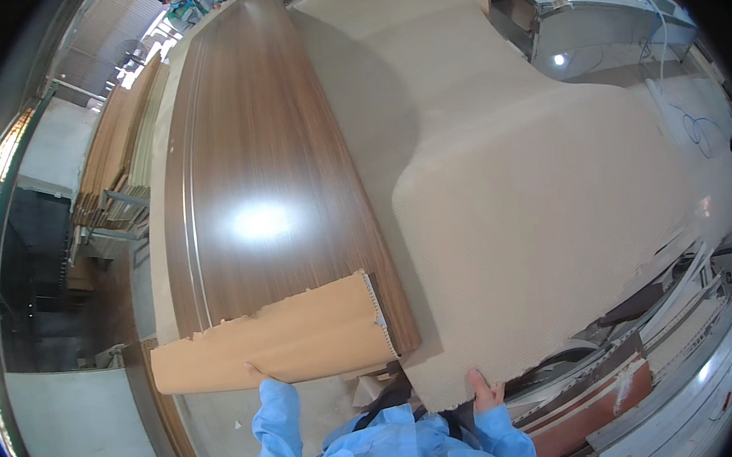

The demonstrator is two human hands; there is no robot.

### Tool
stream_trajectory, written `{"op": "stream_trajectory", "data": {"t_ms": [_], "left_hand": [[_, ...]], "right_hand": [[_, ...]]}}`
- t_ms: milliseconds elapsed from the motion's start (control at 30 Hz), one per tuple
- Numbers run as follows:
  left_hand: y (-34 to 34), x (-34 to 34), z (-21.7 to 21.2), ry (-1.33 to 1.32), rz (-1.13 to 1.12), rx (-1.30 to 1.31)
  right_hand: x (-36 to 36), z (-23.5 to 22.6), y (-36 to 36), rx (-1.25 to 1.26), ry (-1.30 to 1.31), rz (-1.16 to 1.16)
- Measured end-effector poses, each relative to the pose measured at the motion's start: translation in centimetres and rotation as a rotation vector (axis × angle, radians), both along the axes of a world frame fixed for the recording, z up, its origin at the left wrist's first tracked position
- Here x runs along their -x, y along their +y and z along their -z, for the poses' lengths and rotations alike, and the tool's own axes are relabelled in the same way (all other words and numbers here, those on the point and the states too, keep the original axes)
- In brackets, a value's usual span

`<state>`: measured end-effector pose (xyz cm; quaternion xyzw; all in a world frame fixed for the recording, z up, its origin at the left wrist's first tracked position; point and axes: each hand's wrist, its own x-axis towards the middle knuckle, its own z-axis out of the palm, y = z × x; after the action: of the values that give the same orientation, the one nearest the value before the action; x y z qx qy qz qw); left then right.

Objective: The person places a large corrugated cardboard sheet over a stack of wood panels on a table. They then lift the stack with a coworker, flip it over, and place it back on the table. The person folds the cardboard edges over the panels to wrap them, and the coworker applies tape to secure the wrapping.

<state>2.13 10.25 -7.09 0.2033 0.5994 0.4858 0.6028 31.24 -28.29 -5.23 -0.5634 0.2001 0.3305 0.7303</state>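
A brown wood-grain door panel (272,150) with pale lines along its left side lies lengthwise before me, glare on its middle. Across its near end lies a folded-over flap of tan cardboard (280,336) with ragged edges. My left hand (258,374) grips the flap's near edge, thumb on top and the other fingers mostly hidden. To the right spreads a large sheet of corrugated cardboard (538,205), ridged and beige. My right hand (486,391) is closed on its near edge, thumb above and fingers partly underneath.
Tall brown panels (119,137) stand stacked at the left. A shiny metal casing (582,14) sits at the far right. Scrap strips and boards (606,390) lie low at the near right. Another person (185,5) is at the panel's far end.
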Motion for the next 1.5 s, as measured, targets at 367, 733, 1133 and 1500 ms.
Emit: {"op": "stream_trajectory", "data": {"t_ms": [367,733,1133,1500], "left_hand": [[-1.0,-1.4,-2.2,-0.101,0.023,0.069],[-3.6,1.5,-4.7,-0.242,0.225,0.146],[-5.2,-4.7,-6.1,-0.291,0.037,0.163],[-4.6,-5.0,-6.0,-0.163,0.026,0.164]], "right_hand": [[7.9,2.8,-4.7,-0.182,0.154,0.033],[8.6,2.1,-3.4,0.016,-0.081,0.106],[7.9,-0.4,-4.1,0.235,0.140,0.026],[4.3,1.3,-3.7,-0.080,-0.149,0.176]]}}
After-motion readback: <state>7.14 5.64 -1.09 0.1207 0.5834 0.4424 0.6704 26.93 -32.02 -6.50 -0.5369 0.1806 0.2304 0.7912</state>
